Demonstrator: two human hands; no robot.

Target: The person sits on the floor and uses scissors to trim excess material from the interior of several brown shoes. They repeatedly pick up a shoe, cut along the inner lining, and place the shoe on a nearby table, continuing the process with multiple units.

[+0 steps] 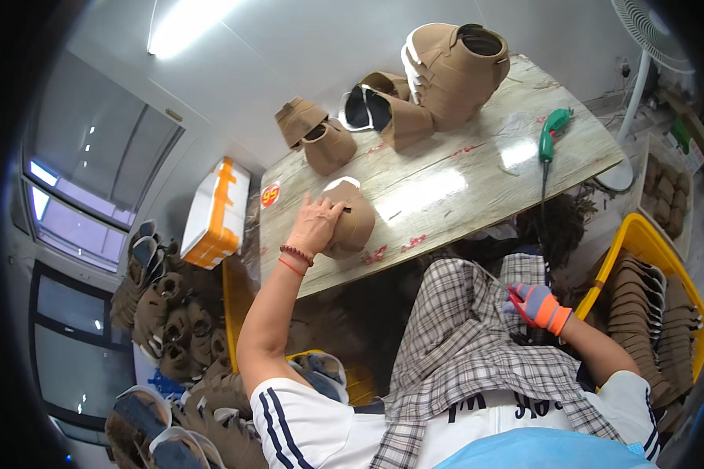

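Observation:
A brown shoe upper (355,234) with a white edge rests on the table near its left front edge. My bare left hand (314,224), with a beaded bracelet at the wrist, lies on it, fingers over its top and side. Whether the fingers grip it or only press on it is hard to see. Over my lap, my right hand (536,303) wears a grey and orange glove and is closed around a red-handled tool (520,306), perhaps scissors. The tool's working end is not clear.
More brown uppers (330,148) and a tall stack of them (463,82) stand at the table's back. A green corded hand tool (554,133) lies at right. Yellow crates (600,277) of uppers flank me. A foam box (213,213) and a heap of uppers (176,328) are left.

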